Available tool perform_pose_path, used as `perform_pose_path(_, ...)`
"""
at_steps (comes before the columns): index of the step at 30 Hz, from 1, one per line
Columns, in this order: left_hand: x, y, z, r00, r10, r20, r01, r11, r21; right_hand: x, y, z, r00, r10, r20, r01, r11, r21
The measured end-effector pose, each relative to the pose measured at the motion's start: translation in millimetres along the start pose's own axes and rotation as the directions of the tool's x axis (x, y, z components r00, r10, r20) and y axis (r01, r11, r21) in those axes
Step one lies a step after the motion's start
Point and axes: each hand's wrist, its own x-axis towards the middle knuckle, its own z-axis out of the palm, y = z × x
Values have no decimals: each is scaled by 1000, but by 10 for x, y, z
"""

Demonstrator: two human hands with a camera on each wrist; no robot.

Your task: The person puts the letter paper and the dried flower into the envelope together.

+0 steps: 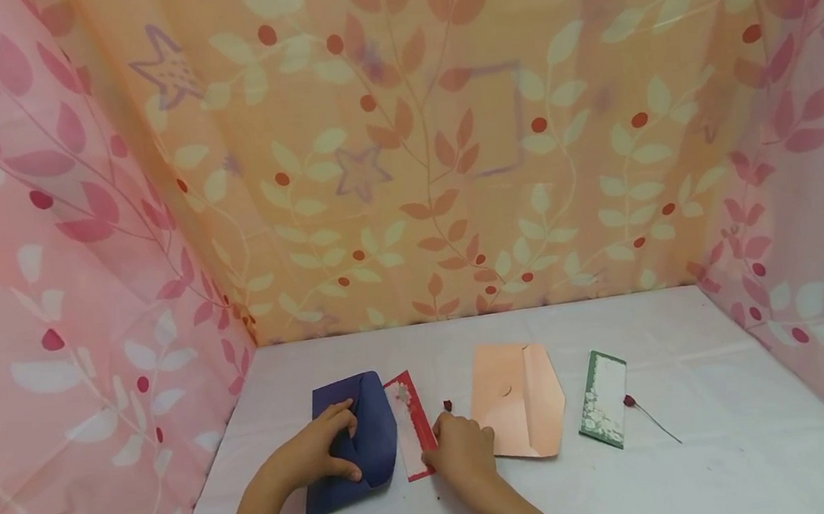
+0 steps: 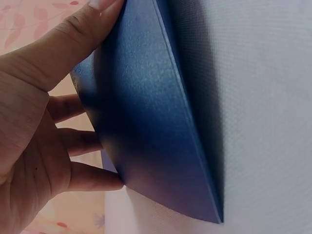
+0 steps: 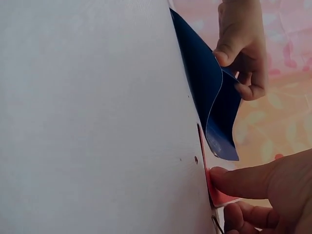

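Observation:
My left hand (image 1: 324, 449) holds a navy blue envelope (image 1: 378, 436), thumb at its near side and fingers at its far side. The envelope's paper bulges up between them, seen curved in the right wrist view. Just right of it lies a red-bordered card (image 1: 409, 425) with a pale floral panel. My right hand (image 1: 464, 452) pinches the card's right edge, with the thumb on the red border (image 3: 210, 180) and the other fingers curled beside it. A small dried rose (image 1: 448, 405) shows past the right knuckles; the hand hides its stem in the head view.
Right of my right hand lies a peach envelope (image 1: 503, 402) with its flap out. Farther right are a green-bordered floral card (image 1: 604, 400) and another dried rose (image 1: 629, 401) with a thin stem. Patterned curtains (image 1: 415, 139) surround the white table (image 1: 694, 361).

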Motion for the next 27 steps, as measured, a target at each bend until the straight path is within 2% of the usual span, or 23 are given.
perform_pose_path(6, 16, 30, -2, 1000, -4, 4, 4, 1000, -2, 10, 62, -50, 999, -38, 21, 37, 999, 34)
perform_pose_path(11, -6, 29, 2, 1000, -7, 3, 7, 1000, 4, 51, 103, -173, 990, -14, 141, -12, 983, 185)
perform_pose_path(13, -23, 19, 11, 1000, -5, 3, 5, 1000, 9, 77, 130, -234, 981, -15, 195, -33, 969, 244)
perform_pose_path(17, -37, 7, 34, 1000, -5, 4, 5, 1000, 5, 124, 184, -356, 965, -61, 256, -33, 937, 347)
perform_pose_path(23, -19, 20, 37, 1000, -20, 2, 20, 1000, 4, 159, 181, -490, 946, -107, 308, -59, 873, 483)
perform_pose_path(27, -3, 32, 32, 1000, -31, 3, 31, 1000, 1, 141, 150, -506, 939, -134, 316, -53, 853, 519)
